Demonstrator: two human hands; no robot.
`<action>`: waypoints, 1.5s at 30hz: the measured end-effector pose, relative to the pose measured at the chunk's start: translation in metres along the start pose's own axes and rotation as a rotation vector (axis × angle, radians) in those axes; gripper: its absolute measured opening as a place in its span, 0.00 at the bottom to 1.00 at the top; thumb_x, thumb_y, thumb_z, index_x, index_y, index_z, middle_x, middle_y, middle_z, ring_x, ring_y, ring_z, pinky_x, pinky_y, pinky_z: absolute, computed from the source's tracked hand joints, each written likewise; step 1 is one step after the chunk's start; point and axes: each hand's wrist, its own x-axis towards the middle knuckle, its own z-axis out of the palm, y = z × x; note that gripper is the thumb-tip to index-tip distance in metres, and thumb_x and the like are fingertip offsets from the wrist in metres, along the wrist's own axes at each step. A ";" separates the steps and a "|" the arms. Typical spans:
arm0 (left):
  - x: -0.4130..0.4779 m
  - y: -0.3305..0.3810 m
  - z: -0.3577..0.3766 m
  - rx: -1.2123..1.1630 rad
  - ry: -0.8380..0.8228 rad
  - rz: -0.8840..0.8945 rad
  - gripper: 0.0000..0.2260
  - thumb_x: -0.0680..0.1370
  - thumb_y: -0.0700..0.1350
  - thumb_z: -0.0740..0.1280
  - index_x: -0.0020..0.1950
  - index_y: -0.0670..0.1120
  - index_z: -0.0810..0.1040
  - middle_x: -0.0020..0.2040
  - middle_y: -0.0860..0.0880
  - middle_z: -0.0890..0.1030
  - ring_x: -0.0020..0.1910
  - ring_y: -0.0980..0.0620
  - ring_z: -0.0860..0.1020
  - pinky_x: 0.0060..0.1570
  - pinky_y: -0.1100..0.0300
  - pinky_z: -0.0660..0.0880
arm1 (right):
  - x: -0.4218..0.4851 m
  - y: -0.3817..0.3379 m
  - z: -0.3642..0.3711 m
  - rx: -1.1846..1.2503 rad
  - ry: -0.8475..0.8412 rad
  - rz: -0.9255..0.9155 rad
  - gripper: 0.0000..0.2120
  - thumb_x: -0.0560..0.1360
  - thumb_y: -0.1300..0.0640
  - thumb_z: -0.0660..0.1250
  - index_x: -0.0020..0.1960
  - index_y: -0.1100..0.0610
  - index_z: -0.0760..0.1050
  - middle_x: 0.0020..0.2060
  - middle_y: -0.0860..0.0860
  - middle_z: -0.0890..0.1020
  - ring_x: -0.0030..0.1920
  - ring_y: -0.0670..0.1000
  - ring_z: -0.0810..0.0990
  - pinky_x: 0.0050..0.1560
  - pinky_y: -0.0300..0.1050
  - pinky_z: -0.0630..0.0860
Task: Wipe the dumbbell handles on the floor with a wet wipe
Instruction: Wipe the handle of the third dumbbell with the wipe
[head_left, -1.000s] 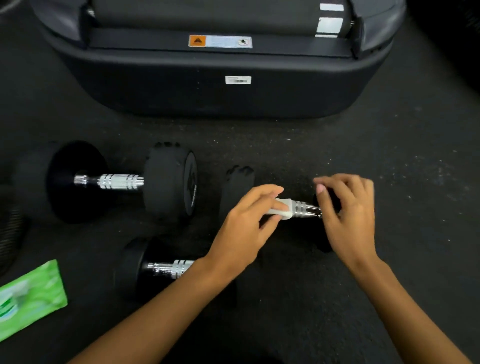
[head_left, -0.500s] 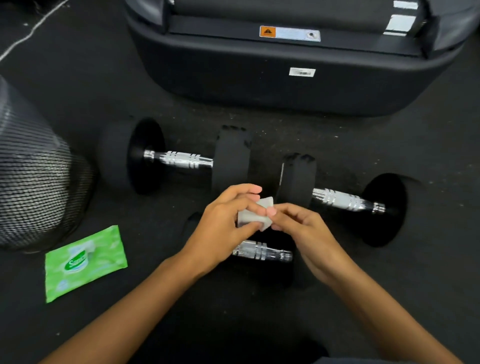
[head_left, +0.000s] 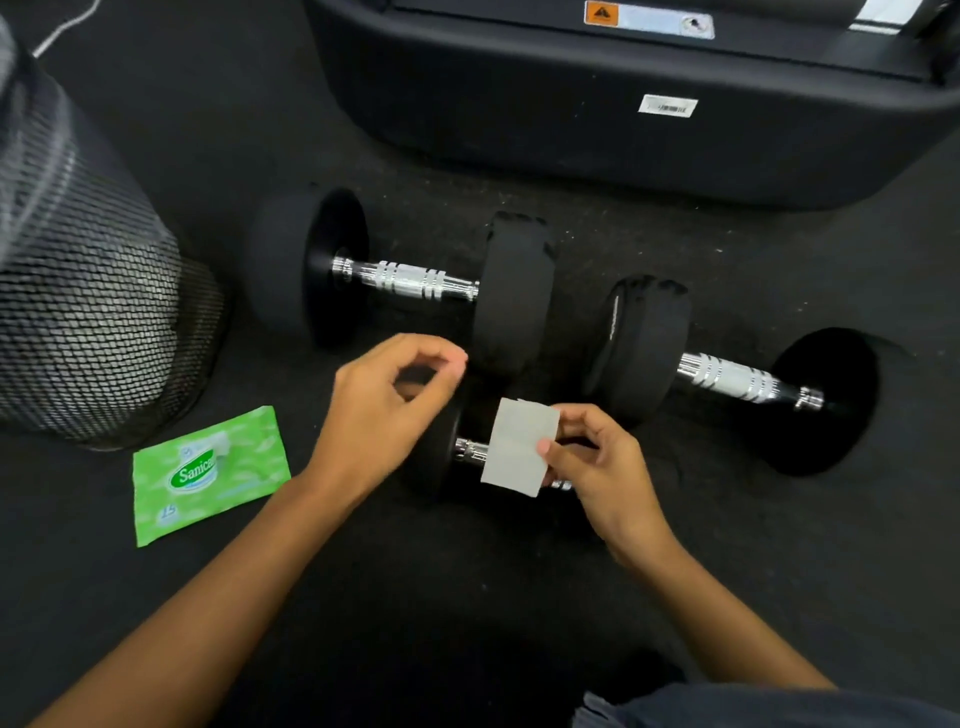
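**Wet wipe held over the near dumbbell's handle**

Closest to the camera, a fold of dark fabric (head_left: 753, 706) is seen at the lower right edge, and two bare forearms are stretched forward over the black floor (head_left: 467, 597).

The near dumbbell (head_left: 441, 447) is laid on the floor between the two hands. A small, flat wet wipe (head_left: 517, 447) is pinched by its right edge in the right hand (head_left: 602, 467), the grip clamped on it between thumb and fingertips. The middle of the near dumbbell's chrome handle is covered by the wipe; whether the two touch cannot be told. The left hand (head_left: 384, 415) is held just left of and above the near dumbbell, its grip loose, the fingers lightly curled and nothing held in them.

A green wipe pack (head_left: 208, 473) is laid flat on the floor, left of the near dumbbell.

Behind the near dumbbell, two more are laid: the left rear dumbbell (head_left: 410, 280) and the right rear dumbbell (head_left: 727, 376), their inner plates set close together and both chrome handles left bare.

Far left of the near dumbbell, a black mesh bin (head_left: 88, 322) is stood. Farthest back, the black base of a machine (head_left: 623, 130) is seen, marked with an orange warning label.
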 end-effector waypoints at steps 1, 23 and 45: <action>-0.002 -0.006 -0.001 0.067 0.052 0.024 0.06 0.75 0.38 0.68 0.46 0.49 0.80 0.47 0.52 0.82 0.45 0.59 0.79 0.45 0.67 0.75 | 0.001 0.003 0.003 -0.039 -0.003 -0.011 0.13 0.74 0.70 0.64 0.52 0.53 0.73 0.45 0.54 0.78 0.37 0.45 0.80 0.33 0.37 0.77; -0.034 -0.062 0.044 0.471 0.119 0.119 0.15 0.80 0.44 0.55 0.59 0.41 0.77 0.58 0.46 0.79 0.63 0.55 0.70 0.65 0.63 0.64 | 0.015 0.046 0.031 -1.086 0.032 -0.664 0.11 0.75 0.54 0.60 0.52 0.56 0.77 0.48 0.51 0.79 0.51 0.52 0.75 0.59 0.45 0.66; -0.029 -0.066 0.051 0.500 0.219 0.181 0.14 0.79 0.42 0.57 0.56 0.40 0.79 0.54 0.46 0.81 0.60 0.55 0.73 0.64 0.65 0.66 | 0.037 0.024 0.028 -1.042 -0.240 -0.519 0.12 0.77 0.52 0.63 0.55 0.58 0.77 0.48 0.53 0.82 0.48 0.52 0.79 0.50 0.43 0.71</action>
